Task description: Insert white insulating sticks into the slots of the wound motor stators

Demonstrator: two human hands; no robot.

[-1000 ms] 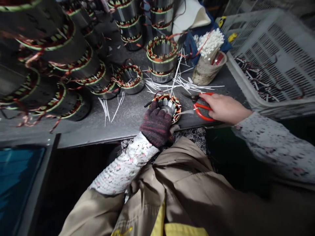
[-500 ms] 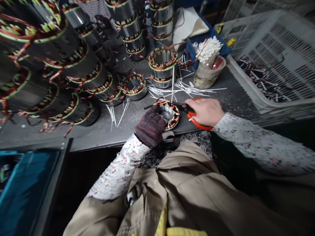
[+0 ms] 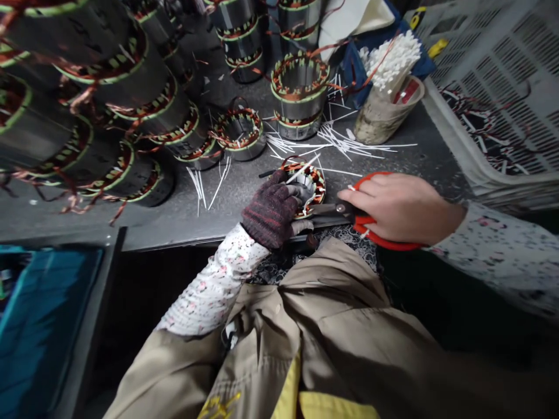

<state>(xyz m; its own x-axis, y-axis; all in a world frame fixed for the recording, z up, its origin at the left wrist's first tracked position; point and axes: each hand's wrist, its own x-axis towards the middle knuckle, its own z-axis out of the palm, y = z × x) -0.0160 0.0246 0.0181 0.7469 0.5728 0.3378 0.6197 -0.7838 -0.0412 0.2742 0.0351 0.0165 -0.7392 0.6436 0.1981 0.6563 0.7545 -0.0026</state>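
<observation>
My left hand (image 3: 271,210), in a dark knitted glove with bare fingertips, is wrapped round the left side of a small motor stator (image 3: 318,181) near the bench's front edge. Orange copper windings and white lacing cord show on its upper face. One white strip (image 3: 303,169) slants across the stator's top. My right hand (image 3: 399,206) is bare and closed on red-handled scissors (image 3: 386,241). Their blades point left and reach the stator's near right rim; whether they are parted I cannot tell. Behind it stand a smaller stator (image 3: 241,132) and a taller one (image 3: 299,96).
Tall stacks of stators (image 3: 144,105) crowd the left. Loose white strips (image 3: 345,139) lie behind the work. A stained cup (image 3: 379,119) stands by a bundle of white tubes (image 3: 395,58). At right is a white slatted crate (image 3: 493,75) with wire offcuts; a teal bin (image 3: 52,291) sits lower left.
The scissors have swung from the stator's far right rim to its near right side, my right hand moving right. The upright white strip now lies slanted across the stator. The view has shifted slightly.
</observation>
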